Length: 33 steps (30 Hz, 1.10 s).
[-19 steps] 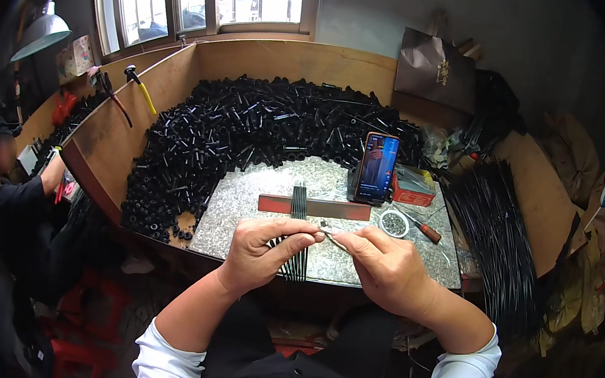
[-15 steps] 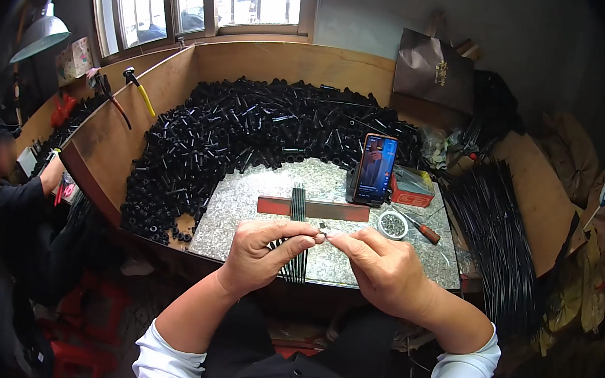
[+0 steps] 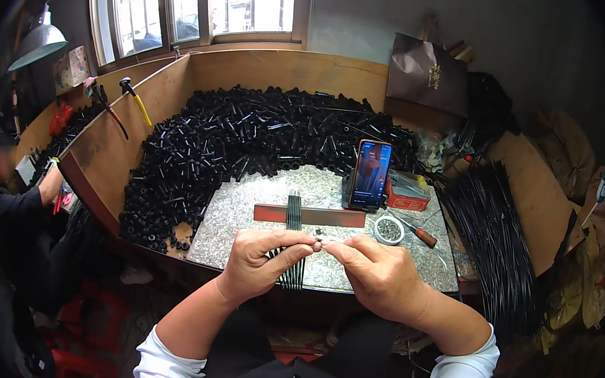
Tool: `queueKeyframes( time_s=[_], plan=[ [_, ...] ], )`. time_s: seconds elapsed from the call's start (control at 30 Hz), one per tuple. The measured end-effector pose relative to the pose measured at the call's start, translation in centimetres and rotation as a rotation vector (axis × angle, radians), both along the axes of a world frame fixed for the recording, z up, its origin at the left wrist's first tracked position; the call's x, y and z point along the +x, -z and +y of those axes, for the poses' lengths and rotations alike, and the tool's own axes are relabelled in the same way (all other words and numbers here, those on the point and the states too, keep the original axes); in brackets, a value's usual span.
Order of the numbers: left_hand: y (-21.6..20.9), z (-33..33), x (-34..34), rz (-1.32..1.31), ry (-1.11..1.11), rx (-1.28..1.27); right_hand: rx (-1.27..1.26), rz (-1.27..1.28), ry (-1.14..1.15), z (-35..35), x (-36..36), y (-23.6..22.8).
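Over the near part of a speckled work board (image 3: 231,215), my left hand (image 3: 259,261) and my right hand (image 3: 385,278) meet fingertip to fingertip. Thumb and forefinger are pinched on each side. A tiny dark piece (image 3: 319,232) shows just above where the fingertips meet. Its kind is too small to tell, and the fingers hide most of whatever is between them. Several thin black rods (image 3: 294,208) lie side by side, their far ends across a flat dark red bar (image 3: 343,218). My left hand covers part of these rods.
A white tub (image 3: 390,221) of small metal bits and a screwdriver (image 3: 425,237) lie right. Behind stand a phone (image 3: 370,177) and red box (image 3: 407,203). Black tubular parts (image 3: 250,129) heap behind; long black rods (image 3: 494,244) lie right. Left, beyond the wooden divider (image 3: 112,160), sits another person (image 3: 5,211).
The view has shifted slightly, so the board and heap appear a little lower and further left. Both hands keep the same fingertip pinch, almost unmoved.
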<state>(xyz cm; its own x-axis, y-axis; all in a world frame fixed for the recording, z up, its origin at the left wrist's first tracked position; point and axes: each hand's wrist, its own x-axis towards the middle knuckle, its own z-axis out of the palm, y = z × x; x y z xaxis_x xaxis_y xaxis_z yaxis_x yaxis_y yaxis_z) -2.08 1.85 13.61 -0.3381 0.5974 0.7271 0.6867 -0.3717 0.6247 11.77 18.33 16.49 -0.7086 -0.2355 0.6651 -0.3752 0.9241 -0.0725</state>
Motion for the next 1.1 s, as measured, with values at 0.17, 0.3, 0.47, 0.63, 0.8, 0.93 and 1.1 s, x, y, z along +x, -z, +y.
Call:
queueKeyframes(
  time_s=[0.17,0.3,0.47,0.63,0.8,0.93,1.1],
  plan=[
    [0.1,0.1,0.0,-0.002,0.003,-0.002,0.033,0.021,-0.006,0.3,0.1,0.0],
    [-0.1,0.0,0.1,-0.028,0.015,-0.036,0.108,0.054,0.019,0.0,0.2,-0.6],
    [-0.4,0.0,0.2,-0.03,0.042,-0.089,0.077,0.104,0.055,0.2,0.2,-0.1],
    [-0.4,-0.1,0.3,-0.052,0.059,-0.147,0.08,0.095,0.011,0.4,0.3,-0.5],
    [-0.2,-0.2,0.0,-0.048,0.077,-0.157,0.095,0.111,0.003,0.6,0.4,-0.6],
    [-0.1,-0.2,-0.2,-0.009,0.096,-0.179,0.109,0.158,-0.031,0.8,0.2,-0.6],
    [0.4,0.3,-0.7,0.058,0.11,-0.15,0.088,0.14,-0.04,0.7,0.1,-0.8]
  ],
)
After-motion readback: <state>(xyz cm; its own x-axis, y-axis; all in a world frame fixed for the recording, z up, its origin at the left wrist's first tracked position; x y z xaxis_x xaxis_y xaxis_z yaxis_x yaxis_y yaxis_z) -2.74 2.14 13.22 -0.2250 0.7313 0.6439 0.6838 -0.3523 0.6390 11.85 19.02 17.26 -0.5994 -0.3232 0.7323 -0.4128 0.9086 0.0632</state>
